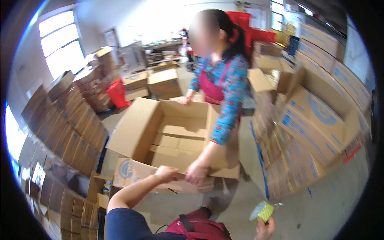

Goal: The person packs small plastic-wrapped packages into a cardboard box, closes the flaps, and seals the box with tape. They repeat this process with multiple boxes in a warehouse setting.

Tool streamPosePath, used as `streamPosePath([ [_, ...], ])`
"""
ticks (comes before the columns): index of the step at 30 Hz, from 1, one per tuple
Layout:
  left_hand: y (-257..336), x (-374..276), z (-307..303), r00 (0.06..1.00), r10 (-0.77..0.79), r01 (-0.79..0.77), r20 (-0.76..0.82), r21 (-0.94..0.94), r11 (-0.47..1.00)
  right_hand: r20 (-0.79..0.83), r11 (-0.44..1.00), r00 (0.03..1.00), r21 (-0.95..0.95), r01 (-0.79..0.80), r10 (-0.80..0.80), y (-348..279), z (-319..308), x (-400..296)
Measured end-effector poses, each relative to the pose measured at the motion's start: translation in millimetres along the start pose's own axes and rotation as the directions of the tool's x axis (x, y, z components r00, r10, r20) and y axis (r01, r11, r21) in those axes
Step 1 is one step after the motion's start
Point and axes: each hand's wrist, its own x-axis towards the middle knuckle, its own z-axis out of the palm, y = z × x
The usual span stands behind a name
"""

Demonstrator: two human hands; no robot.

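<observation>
A large cardboard box (135,124) lies before me with its top open and its flaps spread; the bottom inside is bare cardboard. My left hand (166,174) is closed on the near edge of this box. Right beside it, a co-worker's hand (197,173) holds the same edge, while the co-worker's other hand (184,100) rests on the far rim. Low at the right, away from the box, my right hand (265,228) holds a roll of yellow-green packing tape (262,211), from which a short clear end sticks out.
The co-worker (231,87) stands across the box in a dark red apron. Stacked cartons (76,132) line the left. On the right, an open carton (312,117) tops a plastic-wrapped stack (295,171). A red bag (117,93) lies near cartons farther back.
</observation>
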Motion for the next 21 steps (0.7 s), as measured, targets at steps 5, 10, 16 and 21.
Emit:
streamPosePath([
  [5,33.0,45.6,-5.8,0.989,0.136,-0.137,-0.056,-0.022,0.990,-0.003,0.997,0.998,0.042,-0.063,0.063,-11.7,34.0,55.9],
  [10,59.9,84.5,-0.9,0.967,0.241,-0.254,-0.081,-0.251,0.934,0.065,0.999,0.998,0.027,0.026,-0.027,-44.6,59.6,124.5],
  [16,80.2,103.5,-2.9,0.967,0.226,-0.175,0.119,-0.335,0.926,0.063,0.997,0.998,-0.071,0.031,-0.027,-67.3,100.0,177.7],
  [21,99.5,125.6,-1.7,0.939,0.254,-0.151,0.230,-0.386,0.910,0.118,0.996,0.991,-0.075,-0.050,0.059,-65.8,105.9,200.7],
])
